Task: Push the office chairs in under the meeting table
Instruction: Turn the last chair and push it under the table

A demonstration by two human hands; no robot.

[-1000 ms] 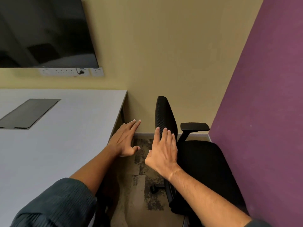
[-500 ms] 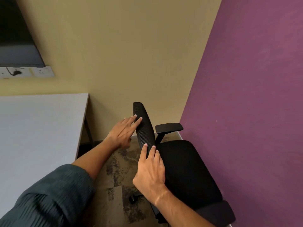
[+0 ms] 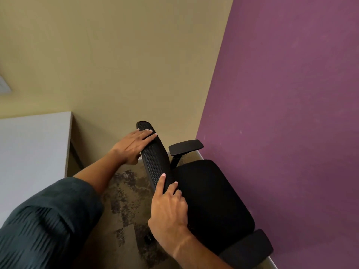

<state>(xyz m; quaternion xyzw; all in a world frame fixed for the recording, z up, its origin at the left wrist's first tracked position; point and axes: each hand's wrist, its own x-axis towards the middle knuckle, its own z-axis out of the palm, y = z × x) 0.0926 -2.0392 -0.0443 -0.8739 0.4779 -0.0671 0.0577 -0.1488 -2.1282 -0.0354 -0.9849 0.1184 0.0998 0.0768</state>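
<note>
I see the black chair (image 3: pixel 209 195), with mesh back, padded seat and two armrests, beside the purple wall (image 3: pixel 291 113), apart from the surface (image 3: pixel 33 148). My left hand (image 3: pixel 134 146) lies flat on its back; my right hand (image 3: pixel 168 208) grips the back's edge.

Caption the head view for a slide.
Left hand and right hand on the backrest of the office chair, apart from the meeting table.

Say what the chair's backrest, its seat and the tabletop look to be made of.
Backrest: black mesh or perforated plastic, matte; a regular pattern of small holes shows.
Seat: probably black fabric over padding; dull surface, soft rounded edges.
Tabletop: likely pale grey laminate; flat, even, matte, with a darker edge band.
</note>
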